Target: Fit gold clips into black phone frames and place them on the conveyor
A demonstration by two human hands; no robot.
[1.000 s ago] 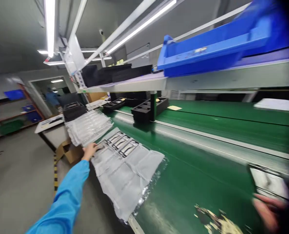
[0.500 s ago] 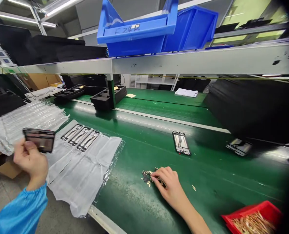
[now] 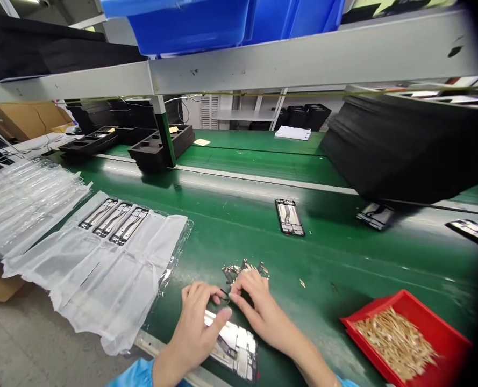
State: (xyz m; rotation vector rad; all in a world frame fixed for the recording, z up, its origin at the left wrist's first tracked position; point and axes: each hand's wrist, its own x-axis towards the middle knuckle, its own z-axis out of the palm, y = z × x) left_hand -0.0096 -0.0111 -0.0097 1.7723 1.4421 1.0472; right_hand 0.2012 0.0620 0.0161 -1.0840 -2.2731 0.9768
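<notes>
My left hand point(image 3: 196, 322) curls over the upper left end of a phone frame point(image 3: 239, 349), which shows its metal inner side close to the belt's near edge. The thumb crosses the frame's face. My right hand point(image 3: 258, 309) pinches a small dark strip point(image 3: 224, 294) at the frame's top end, close to my left fingertips; its exact shape is mostly hidden. Just behind the right hand is a loose pile of small black and gold-coloured parts point(image 3: 244, 267). A single gold piece point(image 3: 302, 283) lies right of the pile.
Three phone frames point(image 3: 129, 226) lie on a white padded sheet point(image 3: 113, 290) at left. Another frame point(image 3: 290, 217) sits farther back on the green belt point(image 3: 222, 215). A red bin point(image 3: 444, 328) of gold-coloured strips stands at right. Blue bins point(image 3: 190, 27) sit on an overhead shelf point(image 3: 283, 59).
My left hand has brought the phone frame from the far left down in front of me beside the right hand. My right hand has moved from the pile to the frame's top end. The view has tilted down.
</notes>
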